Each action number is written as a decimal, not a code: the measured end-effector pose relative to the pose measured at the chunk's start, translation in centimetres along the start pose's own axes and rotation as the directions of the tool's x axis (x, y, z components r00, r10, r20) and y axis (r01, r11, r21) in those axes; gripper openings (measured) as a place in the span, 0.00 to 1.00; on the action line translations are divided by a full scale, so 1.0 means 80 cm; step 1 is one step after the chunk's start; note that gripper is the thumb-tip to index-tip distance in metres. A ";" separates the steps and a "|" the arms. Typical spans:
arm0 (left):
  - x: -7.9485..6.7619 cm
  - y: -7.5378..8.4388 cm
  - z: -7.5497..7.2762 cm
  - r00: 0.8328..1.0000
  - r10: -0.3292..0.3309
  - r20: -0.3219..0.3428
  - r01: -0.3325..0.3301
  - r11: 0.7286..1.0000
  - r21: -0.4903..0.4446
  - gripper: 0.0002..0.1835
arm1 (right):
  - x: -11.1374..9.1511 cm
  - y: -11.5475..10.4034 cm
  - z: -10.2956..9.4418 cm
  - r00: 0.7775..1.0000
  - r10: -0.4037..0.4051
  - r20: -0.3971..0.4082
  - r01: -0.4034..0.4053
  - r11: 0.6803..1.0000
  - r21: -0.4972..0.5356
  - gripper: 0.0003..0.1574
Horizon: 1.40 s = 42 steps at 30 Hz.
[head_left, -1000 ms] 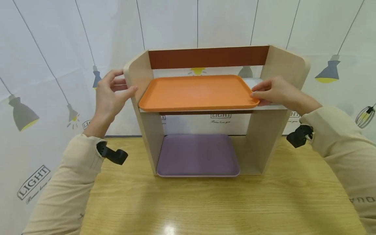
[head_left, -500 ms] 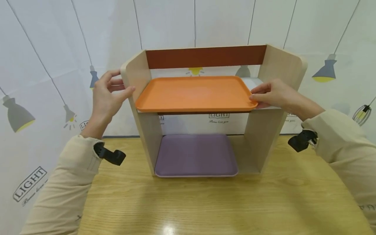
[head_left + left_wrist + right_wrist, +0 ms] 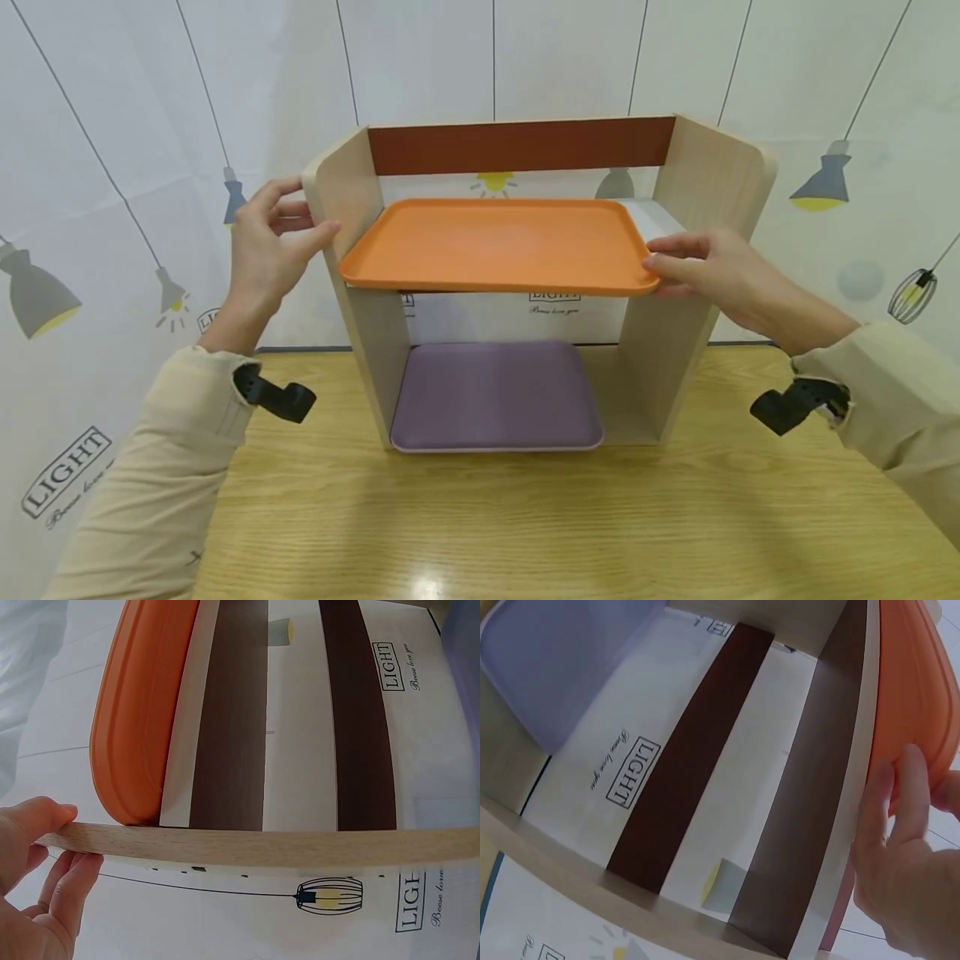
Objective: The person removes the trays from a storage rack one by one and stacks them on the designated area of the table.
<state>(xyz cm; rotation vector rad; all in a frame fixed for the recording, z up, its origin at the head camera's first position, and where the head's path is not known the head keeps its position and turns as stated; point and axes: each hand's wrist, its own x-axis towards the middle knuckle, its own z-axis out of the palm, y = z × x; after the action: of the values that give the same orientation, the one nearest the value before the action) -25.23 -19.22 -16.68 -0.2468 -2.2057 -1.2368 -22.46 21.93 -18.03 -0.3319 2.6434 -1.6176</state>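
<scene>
An orange tray [image 3: 495, 246] lies on the upper level of a small two-tier wooden shelf unit [image 3: 720, 175], its front edge jutting past the white shelf board [image 3: 651, 218]. My right hand [image 3: 723, 271] pinches the tray's right edge near the front corner; in the right wrist view its fingers press the underside of the orange tray [image 3: 911, 697]. On the other side, my left hand [image 3: 262, 250] grips the front edge of the unit's left side panel [image 3: 347, 200]. The left wrist view shows thumb and fingers on opposite faces of that panel [image 3: 262, 847].
A purple tray [image 3: 495, 396] lies on the lower level, towards the left. The unit stands on a wood-grain table [image 3: 480, 525] against a white backdrop [image 3: 427, 67] printed with lamps. A reddish-brown rail [image 3: 525, 148] spans the top back.
The orange tray's front edge has come forward and down in view, with my right hand moving along with it. More white board shows behind the tray's right side. My left hand keeps its grip.
</scene>
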 end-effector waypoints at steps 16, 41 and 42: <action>-0.001 0.003 0.003 1.000 0.019 -0.006 -0.020 0.999 -0.025 0.26 | -0.042 0.011 0.001 0.997 0.026 0.072 -0.052 0.923 0.382 0.42; 0.003 0.006 0.007 1.000 0.016 0.003 -0.016 0.999 -0.031 0.26 | 0.001 0.005 -0.036 0.996 0.064 0.070 -0.067 0.996 0.054 0.42; 0.003 0.007 0.007 1.000 0.019 0.001 -0.019 0.999 -0.031 0.26 | 0.005 0.004 -0.036 0.995 0.075 0.064 -0.078 0.996 0.033 0.43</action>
<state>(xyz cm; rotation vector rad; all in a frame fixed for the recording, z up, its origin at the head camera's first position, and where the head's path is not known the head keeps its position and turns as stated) -25.43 -18.45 -16.37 -0.2804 -2.1818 -1.2622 -23.26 24.51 -16.93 -0.2719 2.5455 -1.6022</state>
